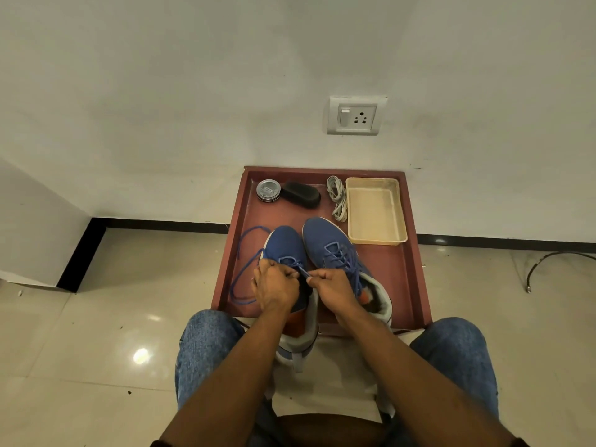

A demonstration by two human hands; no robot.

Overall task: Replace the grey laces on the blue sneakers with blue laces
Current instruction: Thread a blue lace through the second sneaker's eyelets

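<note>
Left sneaker (285,253) sits mid-frame on the red tray (409,285). Your left hand (274,285) and right hand (332,290) each pinch the blue lace (240,272); I'd pull both ends evenly so the crossings sit flat.

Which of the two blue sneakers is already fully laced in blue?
The right-hand blue knit sneaker, beside the cream basket. The left one, which both hands work on, has only its front eyelets laced.

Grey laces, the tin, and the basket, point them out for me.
grey laces (336,196): head view, middle of the bundle.
tin (268,189): head view, centre of the lid.
basket (376,210): head view, bare floor inside.
</note>
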